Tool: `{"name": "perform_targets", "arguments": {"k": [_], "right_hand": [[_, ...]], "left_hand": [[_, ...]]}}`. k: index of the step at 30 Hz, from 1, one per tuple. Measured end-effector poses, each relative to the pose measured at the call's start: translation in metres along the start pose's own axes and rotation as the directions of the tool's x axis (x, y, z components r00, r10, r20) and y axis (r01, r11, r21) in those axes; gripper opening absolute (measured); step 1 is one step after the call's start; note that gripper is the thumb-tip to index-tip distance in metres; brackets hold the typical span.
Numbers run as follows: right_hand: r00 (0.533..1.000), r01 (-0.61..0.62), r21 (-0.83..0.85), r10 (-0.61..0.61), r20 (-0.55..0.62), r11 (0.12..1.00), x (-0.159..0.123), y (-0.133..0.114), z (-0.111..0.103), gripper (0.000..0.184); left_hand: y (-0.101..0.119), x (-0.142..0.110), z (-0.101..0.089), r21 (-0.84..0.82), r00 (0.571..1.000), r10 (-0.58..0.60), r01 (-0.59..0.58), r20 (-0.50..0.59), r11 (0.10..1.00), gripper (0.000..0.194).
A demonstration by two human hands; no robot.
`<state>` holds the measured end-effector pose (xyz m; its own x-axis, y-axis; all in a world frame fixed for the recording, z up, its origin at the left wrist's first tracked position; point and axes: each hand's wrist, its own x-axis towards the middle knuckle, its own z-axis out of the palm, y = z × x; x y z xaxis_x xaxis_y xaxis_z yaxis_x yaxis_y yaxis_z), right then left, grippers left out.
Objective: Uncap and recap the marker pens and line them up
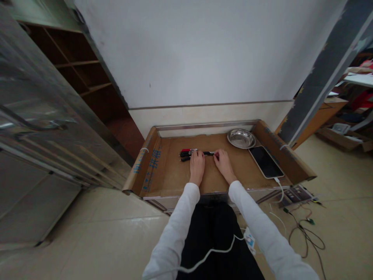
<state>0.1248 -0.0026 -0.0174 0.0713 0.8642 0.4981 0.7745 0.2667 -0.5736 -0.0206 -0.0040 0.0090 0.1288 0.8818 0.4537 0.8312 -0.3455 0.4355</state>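
Several slim pens lie side by side on the cardboard-lined surface, a red pen [188,150] at the back and black pens [184,154] in front of it. My left hand [197,165] is over their right ends, its fingers bent down and closed together on a black pen [208,153] that stretches across to the right. At that pen's right end, my right hand [223,163] pinches with thumb and fingertips. My fingers partly cover the pens, so how firmly the left ones grip cannot be made out.
A round metal dish [241,139] stands at the back right. In front of it lies a phone [266,162] with a white cable [282,190] plugged in. Folded cardboard walls [148,163] edge the surface left and right. A power strip and dark cords [304,229] are on the floor at right.
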Motion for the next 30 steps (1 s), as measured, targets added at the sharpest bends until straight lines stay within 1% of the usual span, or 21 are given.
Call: {"name": "perform_targets", "arguments": {"k": [4,6,8,11,14,15,18,22,24,27,30], "right_hand": [[0.999,0.033,-0.084,-0.030,0.033,0.996,-0.001,-0.002,0.000,0.019],[0.998,0.047,-0.115,-0.042,0.050,0.992,-0.001,-0.004,-0.001,0.022],[0.997,0.064,-0.148,-0.056,0.060,0.987,-0.002,-0.006,-0.003,0.023],[0.997,0.065,-0.203,-0.055,0.057,0.977,-0.002,-0.009,-0.005,0.021],[0.998,0.052,-0.245,-0.041,0.048,0.968,-0.002,-0.010,-0.005,0.020],[0.998,0.053,-0.250,-0.043,0.043,0.967,-0.002,-0.010,-0.005,0.020],[0.998,0.060,-0.241,-0.052,0.037,0.969,-0.002,-0.010,-0.004,0.021],[0.999,0.035,-0.186,-0.027,0.046,0.982,-0.003,-0.009,-0.005,0.023],[0.999,0.015,-0.135,-0.010,0.039,0.991,-0.003,-0.008,-0.006,0.023],[0.999,-0.017,-0.024,0.017,0.027,1.000,-0.002,-0.006,-0.008,0.023],[0.997,-0.079,0.143,0.076,0.022,0.987,-0.003,-0.009,-0.010,0.019]], "left_hand": [[0.002,-0.001,-0.005,0.013,1.000,-0.019,0.019,-0.024,1.000,0.021],[0.005,-0.003,-0.010,0.047,0.998,-0.052,0.054,-0.038,0.997,0.022],[0.008,-0.009,-0.016,0.089,0.989,-0.123,0.130,-0.082,0.987,0.023],[0.009,-0.024,-0.026,0.149,0.953,-0.250,0.276,-0.169,0.950,0.027],[0.005,-0.037,-0.033,0.201,0.927,-0.321,0.358,-0.194,0.912,0.037],[0.002,-0.040,-0.035,0.210,0.924,-0.328,0.366,-0.195,0.907,0.041],[-0.005,-0.040,-0.038,0.225,0.927,-0.336,0.368,-0.167,0.902,0.044],[-0.019,-0.034,-0.045,0.265,0.932,-0.353,0.361,-0.081,0.894,0.033],[-0.029,-0.034,-0.050,0.268,0.944,-0.328,0.327,-0.045,0.906,0.028],[-0.042,-0.038,-0.059,0.196,0.968,-0.252,0.246,0.007,0.949,0.021],[-0.050,-0.043,-0.062,0.014,0.977,-0.212,0.211,0.029,0.977,0.014]]}}
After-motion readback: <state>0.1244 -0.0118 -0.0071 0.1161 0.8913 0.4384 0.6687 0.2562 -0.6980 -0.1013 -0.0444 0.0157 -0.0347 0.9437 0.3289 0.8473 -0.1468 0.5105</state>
